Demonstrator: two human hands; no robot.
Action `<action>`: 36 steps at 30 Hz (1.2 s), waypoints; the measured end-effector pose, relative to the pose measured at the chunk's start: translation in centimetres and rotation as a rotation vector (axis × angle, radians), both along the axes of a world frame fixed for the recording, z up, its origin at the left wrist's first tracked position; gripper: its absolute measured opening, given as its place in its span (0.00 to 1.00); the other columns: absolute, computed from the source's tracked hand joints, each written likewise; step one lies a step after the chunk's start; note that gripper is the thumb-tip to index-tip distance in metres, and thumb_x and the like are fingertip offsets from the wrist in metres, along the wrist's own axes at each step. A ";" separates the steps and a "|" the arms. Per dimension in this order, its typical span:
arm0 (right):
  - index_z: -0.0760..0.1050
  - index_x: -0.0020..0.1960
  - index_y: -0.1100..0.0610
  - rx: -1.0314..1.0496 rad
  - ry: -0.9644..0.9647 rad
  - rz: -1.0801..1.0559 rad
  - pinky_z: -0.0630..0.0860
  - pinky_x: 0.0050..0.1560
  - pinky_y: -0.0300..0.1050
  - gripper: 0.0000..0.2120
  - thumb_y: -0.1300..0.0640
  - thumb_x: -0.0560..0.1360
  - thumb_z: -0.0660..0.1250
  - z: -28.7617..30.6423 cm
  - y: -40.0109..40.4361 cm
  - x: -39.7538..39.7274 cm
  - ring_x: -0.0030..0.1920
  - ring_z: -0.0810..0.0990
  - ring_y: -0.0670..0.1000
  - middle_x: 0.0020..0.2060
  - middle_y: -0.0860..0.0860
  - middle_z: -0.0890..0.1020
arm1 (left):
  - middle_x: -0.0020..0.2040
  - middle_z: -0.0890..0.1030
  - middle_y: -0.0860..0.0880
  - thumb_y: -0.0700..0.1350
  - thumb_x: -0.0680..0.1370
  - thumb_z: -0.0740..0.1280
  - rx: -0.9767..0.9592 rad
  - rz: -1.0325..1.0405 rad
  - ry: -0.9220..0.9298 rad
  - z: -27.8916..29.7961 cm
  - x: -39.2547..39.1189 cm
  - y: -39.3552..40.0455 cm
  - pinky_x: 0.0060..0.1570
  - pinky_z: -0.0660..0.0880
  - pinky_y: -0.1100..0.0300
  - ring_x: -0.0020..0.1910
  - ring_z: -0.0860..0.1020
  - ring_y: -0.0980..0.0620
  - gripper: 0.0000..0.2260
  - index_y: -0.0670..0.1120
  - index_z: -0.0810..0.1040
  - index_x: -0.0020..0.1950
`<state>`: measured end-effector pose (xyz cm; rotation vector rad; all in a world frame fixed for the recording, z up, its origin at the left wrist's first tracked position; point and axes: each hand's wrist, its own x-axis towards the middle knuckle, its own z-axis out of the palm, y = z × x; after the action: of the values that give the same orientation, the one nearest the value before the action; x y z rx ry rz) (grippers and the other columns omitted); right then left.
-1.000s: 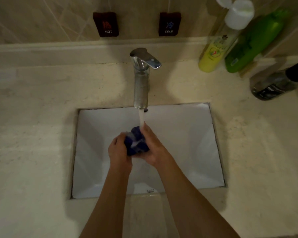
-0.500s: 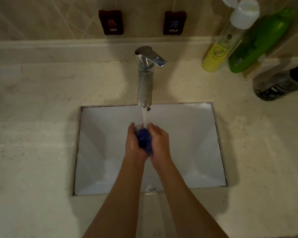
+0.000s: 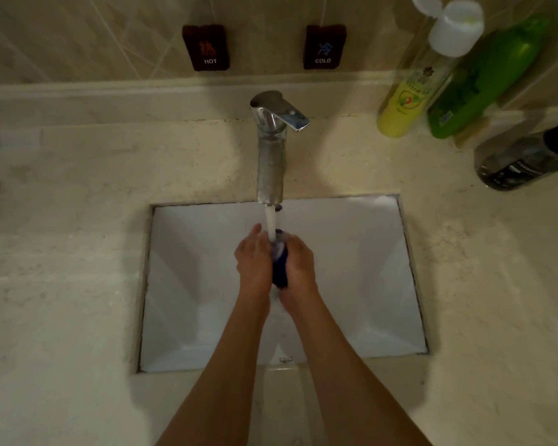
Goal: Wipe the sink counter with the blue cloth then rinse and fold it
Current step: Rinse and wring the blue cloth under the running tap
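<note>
Under the running tap [image 3: 270, 156], over the middle of the white sink [image 3: 351, 284], we have the blue cloth [image 3: 279, 268] bunched into a wad and pressed between our palms. Our left hand [image 3: 253, 262] and right hand [image 3: 298, 268] are both closed around it from either side, so only a dark strip of fabric shows between them. The stream of water [image 3: 270, 222] lands on the cloth's top edge, just by our fingertips. We judge this to be the rinse step, with folding not yet done. Several things could go wrong from here. Water striking a tight wad may spray outward and wet the counter [image 3: 78, 252], which we take to be wiped already. Squeezing too loosely could let the soaked cloth slip into the basin. Lifting it out before wringing would drip across the stone. The yellow bottle [image 3: 403, 104], green bottle [image 3: 484, 78] and dark bottle [image 3: 522, 159] stand well apart on the right, so an elbow swing seems the only threat to them.
</note>
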<state>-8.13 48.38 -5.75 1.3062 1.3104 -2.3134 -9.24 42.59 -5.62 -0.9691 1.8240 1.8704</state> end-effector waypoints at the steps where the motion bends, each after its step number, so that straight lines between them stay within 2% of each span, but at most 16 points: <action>1: 0.81 0.50 0.59 0.080 0.013 0.014 0.82 0.54 0.60 0.08 0.56 0.77 0.66 0.1 -0.1 -0.2 0.51 0.84 0.64 0.47 0.62 0.85 | 0.54 0.82 0.45 0.49 0.80 0.61 -0.066 -0.001 0.042 0.4 0.0 0.2 0.48 0.80 0.54 0.49 0.82 0.49 0.14 0.48 0.78 0.63; 3: 0.79 0.48 0.59 0.204 0.032 0.075 0.82 0.48 0.57 0.09 0.54 0.79 0.64 0.2 0.0 -0.5 0.49 0.84 0.64 0.45 0.61 0.84 | 0.49 0.83 0.46 0.46 0.80 0.64 -0.102 0.041 0.089 1.2 0.3 1.0 0.44 0.80 0.57 0.45 0.82 0.51 0.11 0.45 0.78 0.60; 5: 0.80 0.45 0.59 0.158 0.076 0.105 0.82 0.51 0.62 0.12 0.51 0.78 0.64 0.3 0.0 -0.5 0.48 0.84 0.63 0.44 0.60 0.84 | 0.46 0.82 0.48 0.49 0.78 0.67 -0.076 0.057 0.106 1.1 0.9 1.5 0.42 0.80 0.57 0.43 0.82 0.51 0.12 0.43 0.76 0.57; 7: 0.81 0.48 0.57 0.226 0.151 0.131 0.82 0.55 0.60 0.07 0.56 0.77 0.66 0.5 0.0 -0.2 0.49 0.85 0.58 0.46 0.57 0.85 | 0.45 0.81 0.43 0.50 0.76 0.67 0.035 0.104 0.067 0.6 0.5 1.3 0.39 0.79 0.55 0.40 0.82 0.49 0.18 0.37 0.75 0.58; 9: 0.80 0.56 0.53 0.326 0.186 0.152 0.80 0.59 0.51 0.09 0.60 0.77 0.68 0.5 0.0 0.4 0.54 0.83 0.51 0.53 0.52 0.84 | 0.51 0.83 0.39 0.55 0.75 0.66 0.254 0.167 -0.025 0.2 0.0 0.6 0.48 0.80 0.50 0.47 0.84 0.44 0.22 0.39 0.78 0.59; 11: 0.77 0.62 0.47 0.349 0.226 0.187 0.77 0.61 0.45 0.14 0.55 0.77 0.68 0.3 -0.2 1.0 0.58 0.80 0.48 0.59 0.49 0.80 | 0.52 0.85 0.40 0.55 0.78 0.62 0.330 0.194 -0.062 0.6 0.2 0.5 0.54 0.79 0.49 0.50 0.84 0.43 0.21 0.39 0.80 0.57; 14: 0.77 0.57 0.49 0.442 0.257 0.278 0.78 0.57 0.47 0.11 0.46 0.78 0.66 0.2 -1.2 1.8 0.54 0.80 0.49 0.55 0.52 0.78 | 0.34 0.80 0.44 0.49 0.80 0.61 0.225 0.129 -0.013 0.8 0.2 0.7 0.39 0.78 0.55 0.35 0.80 0.46 0.14 0.40 0.78 0.42; 16: 0.74 0.52 0.55 0.512 0.270 0.251 0.80 0.54 0.50 0.14 0.44 0.77 0.66 0.1 -1.6 1.9 0.50 0.81 0.51 0.50 0.54 0.79 | 0.29 0.76 0.47 0.47 0.79 0.62 0.209 0.101 -0.033 1.1 0.1 0.6 0.32 0.75 0.59 0.30 0.77 0.49 0.13 0.43 0.75 0.36; 19: 0.72 0.50 0.54 0.629 0.245 0.293 0.80 0.51 0.49 0.13 0.45 0.77 0.67 0.6 -1.4 0.8 0.49 0.80 0.51 0.49 0.54 0.78 | 0.36 0.79 0.46 0.49 0.78 0.63 0.219 0.068 -0.032 1.0 -0.1 0.4 0.37 0.77 0.57 0.36 0.78 0.49 0.11 0.42 0.78 0.45; 21: 0.74 0.51 0.54 0.672 0.183 0.348 0.81 0.49 0.49 0.15 0.42 0.76 0.67 0.8 -1.2 -0.3 0.47 0.81 0.49 0.47 0.51 0.80 | 0.42 0.79 0.44 0.55 0.75 0.64 0.255 0.078 -0.028 0.9 -0.2 0.3 0.41 0.77 0.54 0.40 0.79 0.48 0.18 0.41 0.77 0.53; 24: 0.77 0.50 0.51 0.721 -0.002 0.393 0.81 0.48 0.49 0.16 0.40 0.72 0.68 0.7 -1.3 -1.5 0.44 0.83 0.50 0.42 0.48 0.82 | 0.44 0.81 0.42 0.55 0.77 0.61 0.256 0.095 -0.067 1.0 -0.1 0.4 0.44 0.79 0.52 0.43 0.81 0.45 0.18 0.40 0.79 0.51; 26: 0.78 0.47 0.51 0.684 -0.106 0.366 0.83 0.48 0.50 0.15 0.41 0.69 0.70 0.4 -1.2 -1.6 0.43 0.84 0.52 0.41 0.49 0.84 | 0.41 0.82 0.44 0.49 0.81 0.59 0.179 0.083 -0.065 1.1 0.1 0.5 0.43 0.78 0.53 0.41 0.81 0.46 0.13 0.44 0.80 0.46; 28: 0.77 0.42 0.50 0.628 -0.097 0.346 0.82 0.51 0.52 0.08 0.48 0.71 0.72 0.1 -1.3 -1.6 0.46 0.84 0.54 0.45 0.52 0.85 | 0.39 0.83 0.43 0.44 0.81 0.59 0.186 0.126 -0.074 1.2 0.3 0.4 0.41 0.79 0.54 0.40 0.82 0.45 0.13 0.42 0.80 0.45; 31: 0.75 0.43 0.53 0.251 -0.198 0.196 0.82 0.52 0.54 0.05 0.60 0.77 0.67 0.0 -0.8 -1.9 0.49 0.84 0.58 0.49 0.59 0.84 | 0.30 0.75 0.47 0.36 0.78 0.57 -0.010 0.063 -0.031 0.9 0.3 0.2 0.28 0.70 0.58 0.30 0.74 0.49 0.15 0.43 0.73 0.33; 33: 0.78 0.45 0.62 -0.011 -0.269 0.143 0.81 0.51 0.55 0.08 0.62 0.79 0.61 0.5 -0.4 -1.9 0.48 0.83 0.61 0.47 0.63 0.83 | 0.27 0.71 0.48 0.39 0.78 0.58 -0.095 0.025 -0.004 1.2 0.3 0.1 0.27 0.66 0.58 0.27 0.70 0.50 0.15 0.44 0.68 0.30; 36: 0.79 0.42 0.64 -0.045 -0.251 0.070 0.80 0.51 0.58 0.08 0.61 0.75 0.64 0.9 -0.2 -1.8 0.45 0.83 0.63 0.41 0.63 0.82 | 0.32 0.77 0.45 0.45 0.79 0.62 -0.088 0.048 0.028 1.4 0.2 -0.2 0.31 0.72 0.56 0.30 0.75 0.47 0.14 0.41 0.74 0.35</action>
<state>-9.91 48.21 -4.86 1.4556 1.1961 -2.0422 -9.08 42.41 -4.21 -1.0294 1.9301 1.8544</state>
